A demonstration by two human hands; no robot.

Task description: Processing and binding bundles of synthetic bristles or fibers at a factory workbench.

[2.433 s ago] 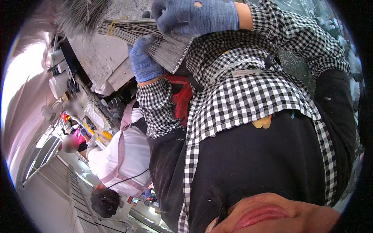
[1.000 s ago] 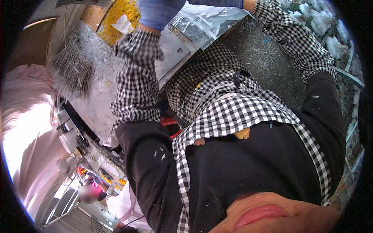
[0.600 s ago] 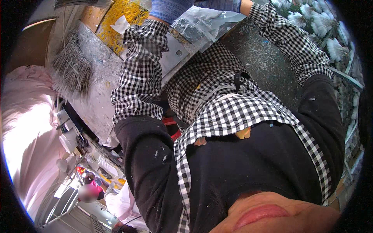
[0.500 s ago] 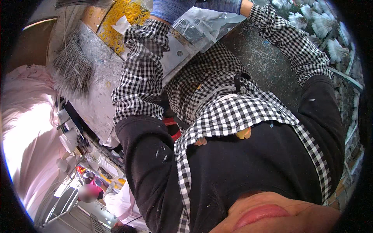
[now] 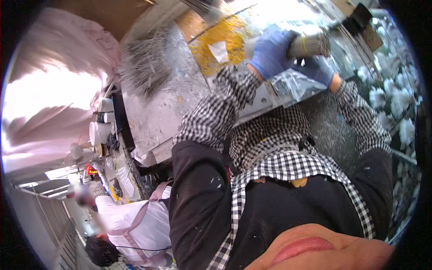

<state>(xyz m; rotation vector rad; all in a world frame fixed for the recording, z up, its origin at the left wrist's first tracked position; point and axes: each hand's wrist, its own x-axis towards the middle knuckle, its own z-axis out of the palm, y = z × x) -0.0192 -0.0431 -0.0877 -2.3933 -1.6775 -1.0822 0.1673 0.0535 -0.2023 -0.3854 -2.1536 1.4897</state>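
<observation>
My left hand, in a blue knit glove, is closed around a thick bundle of thin grey rods with a narrow yellow band round it. The rods' ends point to the right. Just below the bundle is my right hand, gloved in darker blue and close against the left. Its fingers are in shadow and partly hidden, so their grip does not show. Under both hands lies crumpled clear plastic at the workbench edge. Many yellow rubber bands are heaped left of my left hand, with a white scrap on them.
A loose pile of thin grey rods lies on the grey bench at left. White tufted bundles fill the right side. A dark block stands at the far right of the bench. Another person is at lower left.
The view has shifted, so the bench and my hands appear lower and farther right. The bundle between my hands now shows. More of the person at lower left is visible.
</observation>
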